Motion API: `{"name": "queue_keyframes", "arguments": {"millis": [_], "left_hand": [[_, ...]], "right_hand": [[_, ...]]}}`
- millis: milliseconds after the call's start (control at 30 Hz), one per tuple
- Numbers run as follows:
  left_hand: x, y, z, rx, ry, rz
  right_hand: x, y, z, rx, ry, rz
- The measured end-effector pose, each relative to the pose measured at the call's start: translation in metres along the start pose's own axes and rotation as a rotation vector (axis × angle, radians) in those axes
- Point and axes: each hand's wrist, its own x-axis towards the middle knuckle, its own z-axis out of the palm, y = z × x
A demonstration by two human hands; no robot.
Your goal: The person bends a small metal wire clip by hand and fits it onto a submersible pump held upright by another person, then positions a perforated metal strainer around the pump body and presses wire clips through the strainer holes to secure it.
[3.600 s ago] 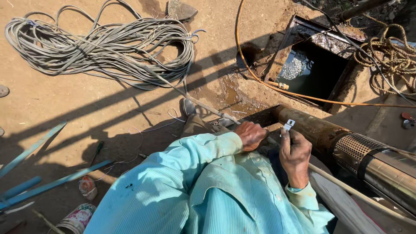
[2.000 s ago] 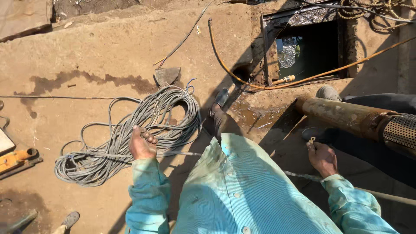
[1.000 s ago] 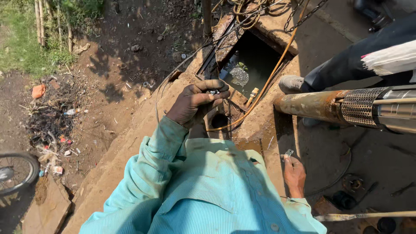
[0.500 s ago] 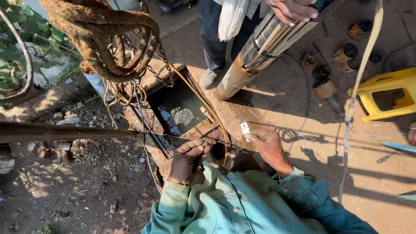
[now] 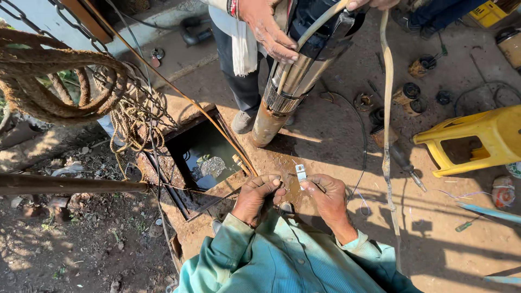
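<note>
1. Compared with the view half a second earlier, the submersible pump (image 5: 290, 81) was seen shifted toward the centre and held more upright by a standing co-worker's hand (image 5: 268, 32), its rusty lower end resting on the concrete just beside the open pit (image 5: 203, 157).
2. Both hands of the wearer had been drawn closer together below the pit's near edge; by this the work appeared to have settled onto the small piece between them.
3. Left hand (image 5: 258, 198) was shown curled, fingertips pinched near the right hand; what it gripped could not be told.
4. Right hand (image 5: 325, 195) was shown pinching a small pale metal tag (image 5: 300, 173) between thumb and forefinger, the tag held upright above the wet concrete.
5. Coiled rope (image 5: 59, 81) and a yellow stool (image 5: 477, 141) were seen at the left and right margins, well apart from the hands.
</note>
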Motion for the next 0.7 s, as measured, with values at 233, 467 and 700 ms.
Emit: {"name": "queue_keyframes", "arguments": {"millis": [233, 467, 700], "left_hand": [[0.000, 0.005, 0.022, -0.038, 0.057, 0.022], [-0.004, 0.060, 0.011, 0.101, -0.031, 0.200], [-0.022, 0.095, -0.006, 0.241, -0.196, 0.126]], "right_hand": [[0.024, -0.016, -0.010, 0.111, -0.035, 0.047], [0.027, -0.040, 0.029, 0.018, 0.063, -0.289], [0.011, -0.026, 0.066, 0.923, -0.042, 0.221]]}}
